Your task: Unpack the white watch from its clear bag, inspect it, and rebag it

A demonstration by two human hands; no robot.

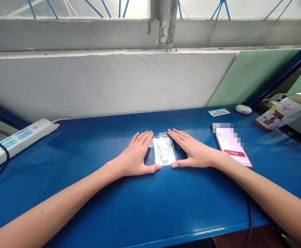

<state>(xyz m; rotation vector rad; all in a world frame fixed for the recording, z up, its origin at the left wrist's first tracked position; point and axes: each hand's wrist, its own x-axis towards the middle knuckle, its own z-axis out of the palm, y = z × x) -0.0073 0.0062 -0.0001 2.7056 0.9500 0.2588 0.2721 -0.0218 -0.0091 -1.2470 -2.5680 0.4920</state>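
Note:
A small clear plastic packet (164,150) lies flat on the blue table (150,203), with a white strap-like item and a pale card inside. My left hand (139,155) rests palm down along its left side, fingers stretched forward and thumb reaching to its lower left corner. On the other side, my right hand (190,150) lies in the same way, its thumb at the lower right corner. Both hands are open and frame the packet without gripping it. What exactly the white item is, I cannot make out.
A smartphone (234,148) with a lit screen lies right of my right hand. Beyond it are a card (219,112), a white earbud case (243,109) and a tilted drink bottle (282,113). A white power strip (18,143) with a black cable occupies the left side.

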